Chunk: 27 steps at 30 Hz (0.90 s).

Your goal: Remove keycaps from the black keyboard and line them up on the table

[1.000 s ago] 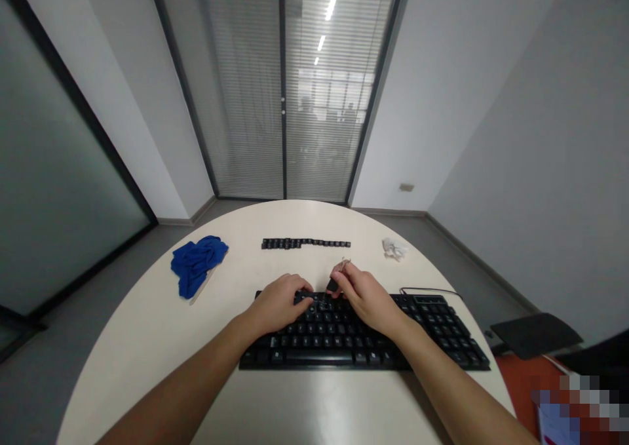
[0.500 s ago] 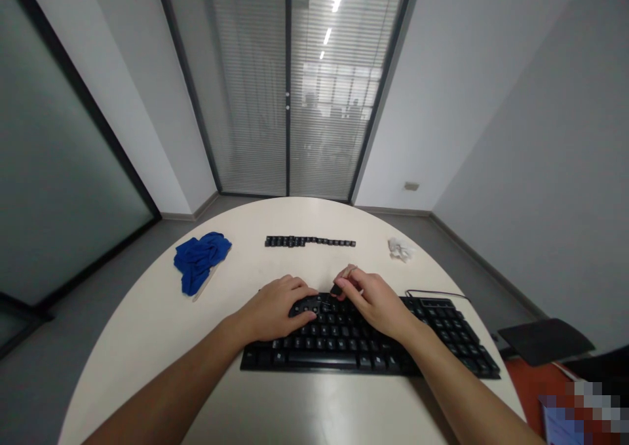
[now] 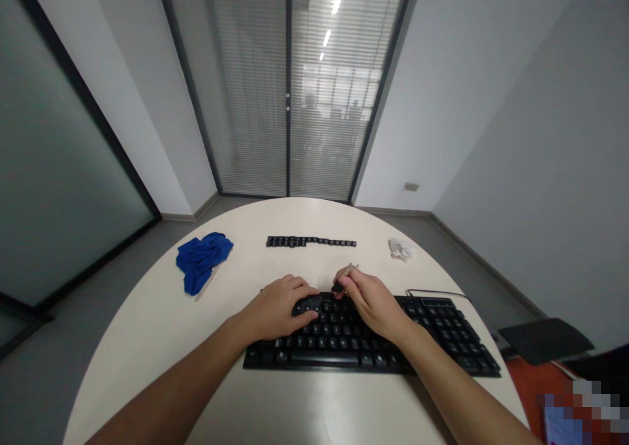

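A black keyboard (image 3: 324, 360) lies on the table in front of me, and bare key positions show in its upper left area. My left hand (image 3: 282, 309) grips its left part, thumb on top and fingers along the far edge. Close by, my right hand (image 3: 368, 297) is closed on a keycap puller (image 3: 337, 288), a small black handle with thin wires reaching to the upper rows. Whether the wires hook a key is too small to tell. Beyond the keyboard, several loose keycaps (image 3: 287, 242) are lined up in rows.
The round pale table (image 3: 236, 406) holds a crumpled blue cloth (image 3: 201, 258) with a thin light stick (image 3: 207, 284) at the left and a crumpled white tissue (image 3: 400, 249) at the right. A cable (image 3: 437, 292) runs behind the keyboard. A dark chair part (image 3: 545, 341) stands at right.
My right hand has turned slightly around the keycap puller, its fingers drawn closer together. My left hand keeps its place on the keyboard. The keycap rows look the same.
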Each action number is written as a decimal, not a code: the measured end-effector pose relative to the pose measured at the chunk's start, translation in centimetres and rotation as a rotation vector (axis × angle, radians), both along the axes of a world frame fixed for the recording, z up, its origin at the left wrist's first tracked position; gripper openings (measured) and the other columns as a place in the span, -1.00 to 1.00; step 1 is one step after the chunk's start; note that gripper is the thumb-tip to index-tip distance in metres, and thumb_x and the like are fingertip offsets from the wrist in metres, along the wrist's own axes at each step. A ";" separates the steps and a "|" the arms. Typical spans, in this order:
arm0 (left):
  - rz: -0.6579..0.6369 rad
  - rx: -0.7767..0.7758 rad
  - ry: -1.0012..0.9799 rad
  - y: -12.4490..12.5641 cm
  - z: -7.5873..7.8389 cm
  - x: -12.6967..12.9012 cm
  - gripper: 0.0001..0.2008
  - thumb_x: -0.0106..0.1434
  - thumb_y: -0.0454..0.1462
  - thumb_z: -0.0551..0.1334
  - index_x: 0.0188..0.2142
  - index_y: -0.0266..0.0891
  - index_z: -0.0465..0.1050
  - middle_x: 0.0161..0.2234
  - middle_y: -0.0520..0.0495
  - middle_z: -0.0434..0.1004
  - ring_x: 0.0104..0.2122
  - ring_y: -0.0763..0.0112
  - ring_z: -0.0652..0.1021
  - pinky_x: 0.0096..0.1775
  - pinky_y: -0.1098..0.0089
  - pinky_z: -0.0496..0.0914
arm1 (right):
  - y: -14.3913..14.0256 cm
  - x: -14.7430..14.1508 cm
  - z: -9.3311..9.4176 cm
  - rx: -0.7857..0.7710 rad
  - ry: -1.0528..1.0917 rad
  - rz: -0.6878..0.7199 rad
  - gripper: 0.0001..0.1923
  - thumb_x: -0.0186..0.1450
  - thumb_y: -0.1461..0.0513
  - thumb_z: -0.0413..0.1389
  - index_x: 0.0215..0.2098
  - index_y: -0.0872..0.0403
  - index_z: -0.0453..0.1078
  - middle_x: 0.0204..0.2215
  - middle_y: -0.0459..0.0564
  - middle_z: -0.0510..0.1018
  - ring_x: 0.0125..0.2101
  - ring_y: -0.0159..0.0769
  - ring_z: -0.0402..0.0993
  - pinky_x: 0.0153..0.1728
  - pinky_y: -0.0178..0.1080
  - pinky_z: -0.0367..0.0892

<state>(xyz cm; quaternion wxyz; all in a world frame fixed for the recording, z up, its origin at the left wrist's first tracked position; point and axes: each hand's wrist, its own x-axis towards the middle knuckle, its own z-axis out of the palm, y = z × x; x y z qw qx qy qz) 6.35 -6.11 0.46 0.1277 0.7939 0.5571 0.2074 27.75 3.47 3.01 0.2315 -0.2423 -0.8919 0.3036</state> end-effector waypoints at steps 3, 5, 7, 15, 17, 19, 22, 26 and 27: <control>0.003 0.004 -0.003 0.0 0.0 0.0 -0.63 0.31 -0.10 0.18 0.08 -0.10 0.40 -0.09 -0.11 0.48 -0.06 0.18 0.44 0.00 0.17 0.35 | 0.1 -0.1 -0.2 -0.012 -0.029 -0.005 -0.67 0.49 0.08 -0.18 -0.27 0.02 0.31 -0.40 -0.05 0.54 -0.34 -0.26 0.50 -0.26 -0.24 0.29; 0.005 0.003 -0.004 0.0 0.1 0.1 -0.63 0.31 -0.09 0.18 0.08 -0.10 0.40 -0.09 -0.11 0.48 -0.06 0.17 0.44 0.00 0.17 0.35 | 0.3 -0.1 -0.4 -0.032 -0.029 -0.011 -0.66 0.49 0.07 -0.19 -0.28 0.02 0.31 -0.41 -0.05 0.55 -0.34 -0.26 0.51 -0.26 -0.24 0.30; 0.005 0.000 -0.004 0.0 0.1 0.1 -0.63 0.31 -0.09 0.18 0.08 -0.09 0.40 -0.09 -0.11 0.49 -0.06 0.17 0.44 -0.01 0.18 0.35 | 0.4 -0.2 -0.6 -0.050 -0.022 -0.021 -0.65 0.49 0.07 -0.19 -0.29 0.03 0.30 -0.42 -0.04 0.56 -0.35 -0.26 0.51 -0.26 -0.24 0.30; 0.010 0.006 -0.020 -0.1 0.1 0.2 -0.63 0.31 -0.11 0.18 0.07 -0.11 0.41 -0.08 -0.11 0.49 -0.06 0.18 0.44 0.01 0.16 0.35 | 0.4 -0.2 -0.6 -0.048 -0.024 -0.034 -0.65 0.49 0.07 -0.19 -0.30 0.03 0.30 -0.43 -0.04 0.56 -0.36 -0.25 0.52 -0.26 -0.24 0.31; 0.012 0.008 -0.022 -0.1 0.1 0.2 -0.64 0.31 -0.10 0.18 0.07 -0.11 0.41 -0.08 -0.11 0.50 -0.06 0.17 0.44 0.01 0.16 0.35 | 0.2 -0.3 -0.4 -0.019 -0.053 -0.030 -0.67 0.49 0.08 -0.17 -0.30 0.03 0.30 -0.42 -0.04 0.56 -0.35 -0.25 0.51 -0.27 -0.24 0.30; 0.015 0.010 -0.024 -0.1 0.1 0.2 -0.63 0.31 -0.10 0.18 0.08 -0.09 0.40 -0.08 -0.11 0.50 -0.06 0.17 0.44 0.01 0.16 0.35 | -0.1 -0.3 -0.3 0.017 -0.097 -0.022 -0.69 0.48 0.09 -0.15 -0.30 0.03 0.30 -0.41 -0.04 0.56 -0.35 -0.24 0.51 -0.28 -0.25 0.29; 0.015 0.009 -0.027 -0.1 0.0 0.2 -0.63 0.31 -0.10 0.19 0.09 -0.09 0.39 -0.08 -0.10 0.50 -0.06 0.18 0.44 0.01 0.17 0.34 | -0.5 -0.4 -0.2 0.061 -0.143 -0.023 -0.71 0.48 0.09 -0.13 -0.30 0.02 0.31 -0.40 -0.04 0.56 -0.36 -0.25 0.50 -0.31 -0.27 0.27; 0.011 0.003 -0.027 0.0 0.0 0.2 -0.64 0.31 -0.10 0.18 0.08 -0.09 0.40 -0.08 -0.10 0.50 -0.06 0.18 0.44 0.01 0.17 0.34 | -0.6 -0.2 0.1 0.127 -0.154 0.003 -0.72 0.46 0.10 -0.09 -0.31 0.03 0.34 -0.39 -0.05 0.57 -0.37 -0.27 0.49 -0.34 -0.29 0.25; 0.011 0.004 -0.028 0.0 0.0 0.2 -0.64 0.31 -0.10 0.18 0.07 -0.09 0.40 -0.08 -0.10 0.50 -0.07 0.18 0.44 0.01 0.17 0.34 | -0.7 -0.1 0.3 0.143 -0.158 0.026 -0.72 0.46 0.09 -0.07 -0.31 0.03 0.35 -0.39 -0.05 0.57 -0.38 -0.28 0.49 -0.35 -0.29 0.25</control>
